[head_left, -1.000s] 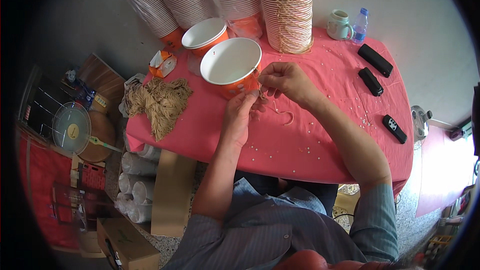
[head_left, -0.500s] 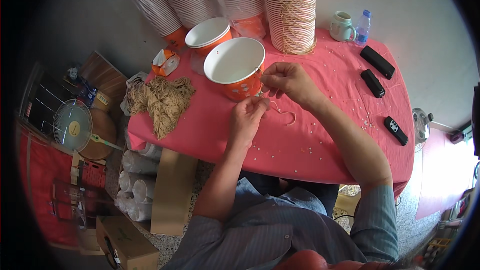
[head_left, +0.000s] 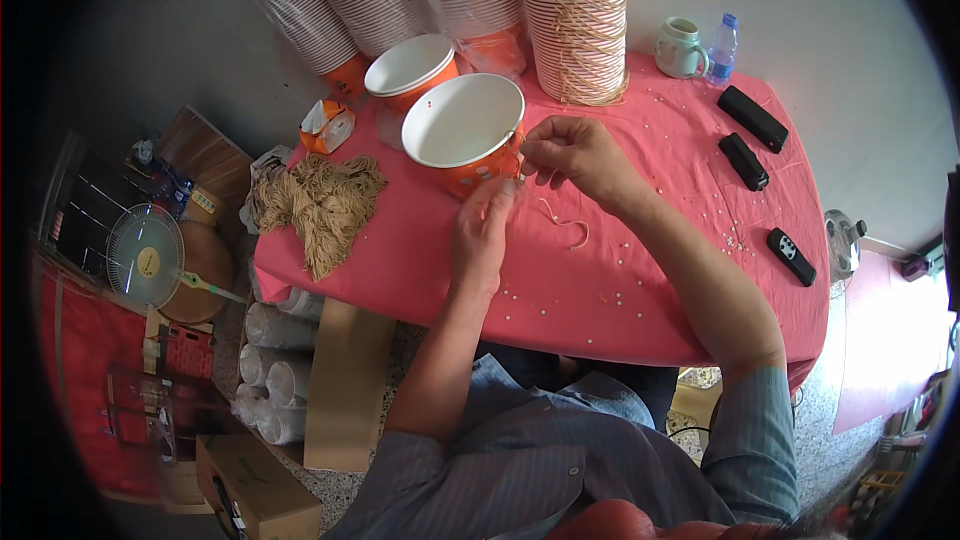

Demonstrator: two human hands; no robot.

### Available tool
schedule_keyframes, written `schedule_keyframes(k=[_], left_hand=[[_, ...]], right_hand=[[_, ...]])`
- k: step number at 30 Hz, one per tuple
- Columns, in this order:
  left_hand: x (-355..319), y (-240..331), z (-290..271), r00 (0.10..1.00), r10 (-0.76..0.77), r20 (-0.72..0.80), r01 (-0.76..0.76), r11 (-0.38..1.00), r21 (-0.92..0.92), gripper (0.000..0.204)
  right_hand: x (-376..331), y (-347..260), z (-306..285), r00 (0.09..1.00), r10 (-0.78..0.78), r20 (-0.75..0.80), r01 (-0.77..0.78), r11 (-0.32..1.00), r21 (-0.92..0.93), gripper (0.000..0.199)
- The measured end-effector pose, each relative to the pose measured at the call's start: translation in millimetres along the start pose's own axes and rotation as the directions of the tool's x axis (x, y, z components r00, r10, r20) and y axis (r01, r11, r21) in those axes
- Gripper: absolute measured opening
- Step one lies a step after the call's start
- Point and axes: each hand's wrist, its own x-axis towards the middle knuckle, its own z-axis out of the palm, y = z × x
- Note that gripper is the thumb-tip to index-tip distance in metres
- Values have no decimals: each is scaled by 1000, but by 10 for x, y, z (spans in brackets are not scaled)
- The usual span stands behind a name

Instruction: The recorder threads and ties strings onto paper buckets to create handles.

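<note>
An orange paper bucket [head_left: 455,118] with a white inside stands on the table in front of me. At the right side of its rim, my right hand [head_left: 580,158] pinches a thin tan cord [head_left: 519,145] that runs along the bucket wall. Just below, my left hand [head_left: 484,230] is raised against the bucket's lower right side, thumb and fingertips closed on the cord. The fingertips partly hide the cord there. A loose length of cord [head_left: 572,240] curls on the cloth beneath my right wrist.
A tangled heap of tan cords [head_left: 325,205] lies left on the pink tablecloth [head_left: 640,295]. Behind stand two nested buckets [head_left: 410,65] and tall bucket stacks [head_left: 570,25], one hung with cords. A mug [head_left: 681,48], bottle [head_left: 723,45] and black devices [head_left: 752,120] sit right, among scattered white bits.
My left hand has moved up the bucket's side, closer to my right hand, its fingers now pointing upward. The right hand stays near the rim with its pinch kept.
</note>
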Motion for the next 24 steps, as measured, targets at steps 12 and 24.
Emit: schedule_keyframes(k=[12, 24], left_hand=[[128, -67, -9, 968, -223, 118, 246, 935, -255, 25], [101, -37, -14, 963, -245, 110, 267, 921, -285, 19]], right_hand=[[-1, 44, 3, 1000, -3, -17, 3, 1000, 24, 17], [-1, -13, 13, 995, -15, -97, 19, 999, 44, 24]])
